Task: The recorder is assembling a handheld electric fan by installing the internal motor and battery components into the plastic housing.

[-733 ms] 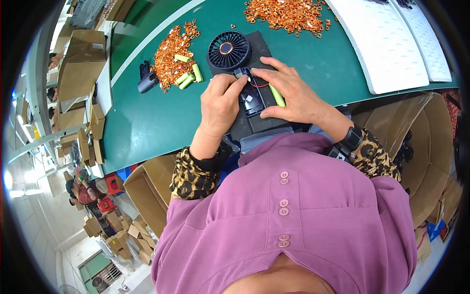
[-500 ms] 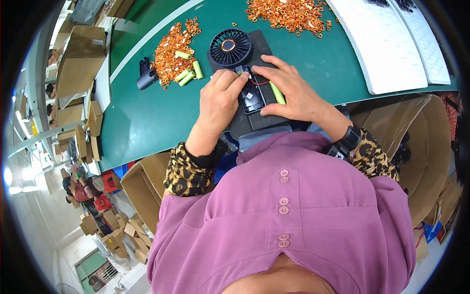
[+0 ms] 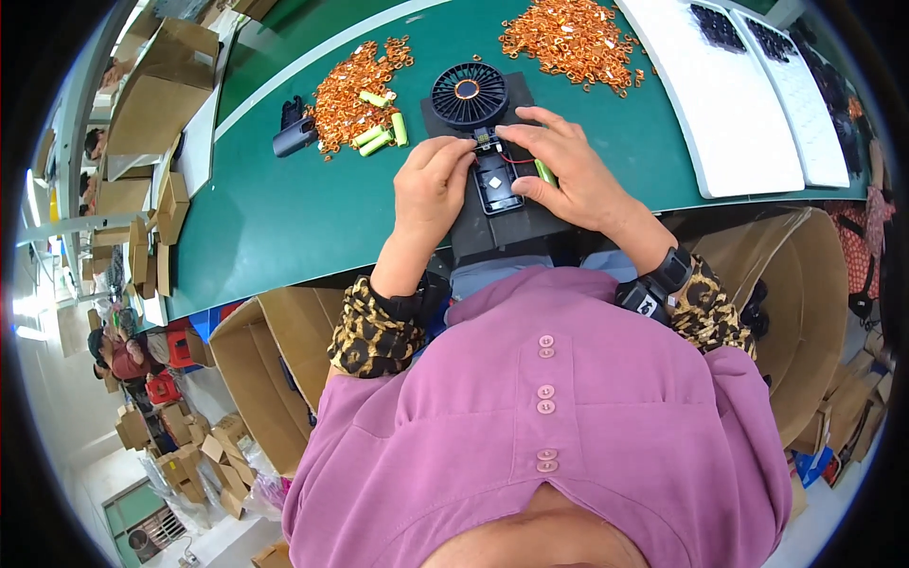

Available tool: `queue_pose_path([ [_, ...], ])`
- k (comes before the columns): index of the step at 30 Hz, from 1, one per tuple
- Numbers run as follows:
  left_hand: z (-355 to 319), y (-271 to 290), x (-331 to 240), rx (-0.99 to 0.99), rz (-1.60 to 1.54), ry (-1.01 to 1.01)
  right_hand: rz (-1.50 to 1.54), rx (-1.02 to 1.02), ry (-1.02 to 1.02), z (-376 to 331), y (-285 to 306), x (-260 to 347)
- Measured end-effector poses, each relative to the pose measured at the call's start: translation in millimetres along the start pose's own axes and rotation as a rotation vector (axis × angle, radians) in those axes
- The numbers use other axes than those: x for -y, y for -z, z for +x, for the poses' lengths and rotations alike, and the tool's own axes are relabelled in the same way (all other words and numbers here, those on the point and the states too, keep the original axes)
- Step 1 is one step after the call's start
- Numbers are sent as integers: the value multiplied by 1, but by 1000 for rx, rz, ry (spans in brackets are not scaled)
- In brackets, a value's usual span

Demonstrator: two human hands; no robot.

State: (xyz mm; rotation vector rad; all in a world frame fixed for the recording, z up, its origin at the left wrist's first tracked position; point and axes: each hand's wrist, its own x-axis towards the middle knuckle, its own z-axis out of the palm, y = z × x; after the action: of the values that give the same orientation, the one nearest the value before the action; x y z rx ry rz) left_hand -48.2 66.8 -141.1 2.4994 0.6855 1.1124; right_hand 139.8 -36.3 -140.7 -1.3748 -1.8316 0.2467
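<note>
A black handheld fan [image 3: 469, 95] lies on a dark mat [image 3: 440, 118], its round grille pointing away from me. Its handle shell [image 3: 496, 186] is uncovered, with a small circuit board [image 3: 484, 138] near the fan head. My left hand [image 3: 428, 194] pinches at the board's left side; whatever is between those fingertips is too small to make out. My right hand [image 3: 578, 175] grips the fan along its right edge, index finger by the board and thumb at the shell. A red wire [image 3: 516, 160] runs to a green cylindrical battery [image 3: 544, 172], partly covered by my right hand.
Loose green batteries [image 3: 399, 130] lie against a pile of orange metal pieces [image 3: 350, 99]. Left of them are black casing parts [image 3: 294, 139]. Another orange pile [image 3: 568, 43] is farther back. White foam trays [image 3: 720, 123] stand at right; cardboard boxes [image 3: 270, 369] flank me below the table.
My left fingertips have drawn slightly back to the board's left side, uncovering more of it. My right hand stays at the fan. The whole view has shifted a little.
</note>
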Motion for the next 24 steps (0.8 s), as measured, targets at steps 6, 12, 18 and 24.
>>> queue_pose_path([
  [6, 1, 4, -2, 86, 216, -187, -136, 39, 60, 5, -1, 2],
  [12, -3, 1, -1, 89, 227, -178, -121, 44, 29, 4, -3, 4],
  [18, -2, 1, 4, 94, 202, -270, -61, -47, -395, -7, 5, 4],
  [24, -4, 0, 11, 112, 229, -263, -157, 146, -517, -7, 6, 17],
])
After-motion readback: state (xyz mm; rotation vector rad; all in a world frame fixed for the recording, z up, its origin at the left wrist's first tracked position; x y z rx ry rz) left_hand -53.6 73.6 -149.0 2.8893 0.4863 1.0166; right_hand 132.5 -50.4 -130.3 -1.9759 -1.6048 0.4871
